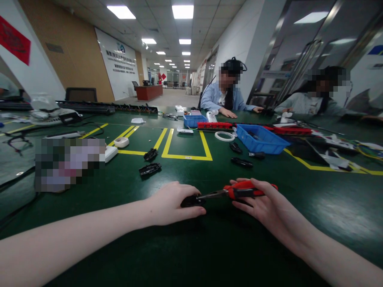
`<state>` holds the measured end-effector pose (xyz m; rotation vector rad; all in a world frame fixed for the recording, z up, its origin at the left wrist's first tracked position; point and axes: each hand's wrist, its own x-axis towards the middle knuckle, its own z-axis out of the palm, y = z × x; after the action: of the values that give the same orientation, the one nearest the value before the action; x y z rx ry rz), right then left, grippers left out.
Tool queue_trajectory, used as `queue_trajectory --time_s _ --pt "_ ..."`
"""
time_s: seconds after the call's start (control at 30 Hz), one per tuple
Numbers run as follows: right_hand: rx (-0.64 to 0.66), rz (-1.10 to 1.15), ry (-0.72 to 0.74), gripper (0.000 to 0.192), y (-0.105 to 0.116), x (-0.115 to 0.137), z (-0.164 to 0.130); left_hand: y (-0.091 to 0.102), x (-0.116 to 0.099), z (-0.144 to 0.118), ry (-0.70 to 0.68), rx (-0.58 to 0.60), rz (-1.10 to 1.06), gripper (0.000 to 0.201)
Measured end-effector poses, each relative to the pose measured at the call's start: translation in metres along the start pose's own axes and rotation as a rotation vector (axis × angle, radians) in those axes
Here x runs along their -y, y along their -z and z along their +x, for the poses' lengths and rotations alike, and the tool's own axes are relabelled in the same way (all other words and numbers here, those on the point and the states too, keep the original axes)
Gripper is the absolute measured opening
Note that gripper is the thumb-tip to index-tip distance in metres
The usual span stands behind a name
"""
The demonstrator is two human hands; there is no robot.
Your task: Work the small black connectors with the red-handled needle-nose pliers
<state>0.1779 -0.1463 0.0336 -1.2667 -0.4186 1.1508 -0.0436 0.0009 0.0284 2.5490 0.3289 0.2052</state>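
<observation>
Head view: your black part (192, 201) lies nearer you than the yellow tape outline (173, 156), pinched between thumb and fingers of your left grip (170, 202). Expect it light and stiff, perhaps with brittle edges, so hold its sides. It looks small, dark, slightly shiny. Your right grip (267, 205) holds the red-and-black pliers (241, 190), tips at the part. Dark pieces (149, 170) lie left of the outline.

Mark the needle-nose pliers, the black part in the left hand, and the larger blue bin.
Needle-nose pliers (243, 185): head view, on the red handle.
Black part (189, 201): head view, middle of its exposed surface.
Larger blue bin (269, 148): head view, on its near outer wall.
</observation>
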Motion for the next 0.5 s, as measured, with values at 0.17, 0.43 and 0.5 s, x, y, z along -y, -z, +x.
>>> queue_trajectory --time_s 0.17,0.43,0.5 --pt "0.015 -0.012 -0.04 0.049 0.0054 -0.0016 0.0045 -0.0039 0.0066 0.001 -0.015 -0.004 -0.025 0.041" --pt "0.016 -0.008 0.03 0.044 0.0025 -0.0068 0.0011 -0.0029 0.0082 0.0019 -0.024 0.01 -0.06 0.037" --pt "0.008 -0.009 0.053 0.042 0.0006 -0.0079 -0.0006 -0.0025 0.0085 0.0018 -0.019 0.017 -0.075 0.037"
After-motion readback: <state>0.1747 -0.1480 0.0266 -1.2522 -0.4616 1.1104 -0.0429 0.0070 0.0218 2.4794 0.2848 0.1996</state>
